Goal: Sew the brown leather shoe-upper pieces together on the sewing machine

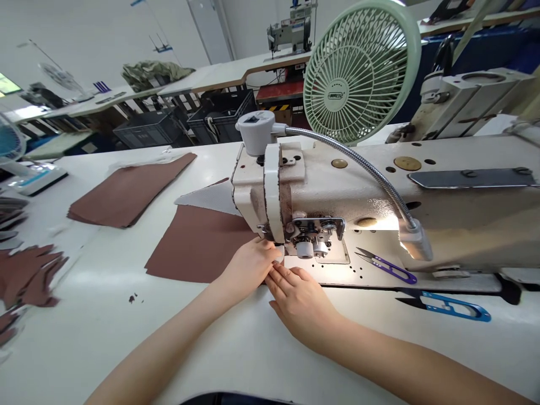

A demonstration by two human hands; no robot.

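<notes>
The left hand point(248, 269) rests on the flat reddish-brown fabric piece point(194, 244), fingertips at the presser foot; whether they pinch its edge is unclear. The right hand point(301, 301) lies flat, fingers straight, touching the left. The cream industrial sewing machine point(337, 185) stands over them, with purple thread snips point(388, 267) on its bed.

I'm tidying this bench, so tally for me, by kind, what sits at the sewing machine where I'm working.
Sewing machine: 1
Brown sheet at the needle: 1
Thread snips: 2, the purple snips and the blue snips
Bendy-neck lamp: 1
Green fan: 1
Total: 6
</notes>
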